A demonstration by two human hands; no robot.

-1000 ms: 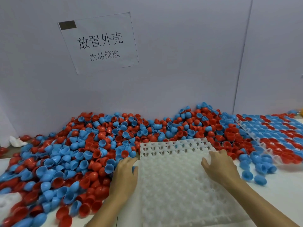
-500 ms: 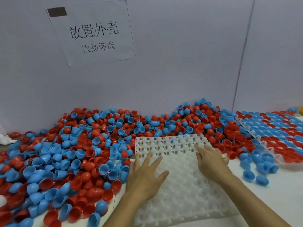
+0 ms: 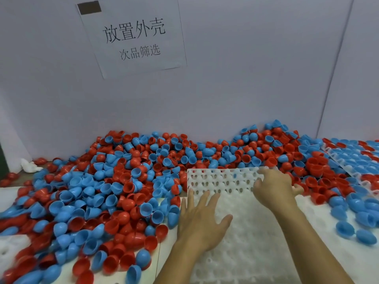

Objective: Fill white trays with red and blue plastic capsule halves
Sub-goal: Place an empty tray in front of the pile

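A white tray [image 3: 223, 181] with rows of round holes lies flat on the table in front of me, its far edge against the capsule pile. My left hand [image 3: 202, 220] rests flat on the tray's left part, fingers spread and straight. Near the tray's far right corner my right hand [image 3: 273, 188] lies on it, fingers bent over the edge region; whether they grip the rim is unclear. A large heap of red and blue capsule halves [image 3: 114, 185] covers the table to the left and behind the tray. The tray's holes look empty.
A second white tray [image 3: 352, 160] filled with red and blue halves lies at the far right. Loose blue halves [image 3: 356, 228] sit right of my right arm. A white wall with a paper sign [image 3: 133, 37] stands behind. Part of another white tray [image 3: 10, 247] shows at the lower left.
My left hand moved from the tray's left edge onto its surface and spread its fingers. My right hand slid toward the far right corner. The camera view shifted closer and right.
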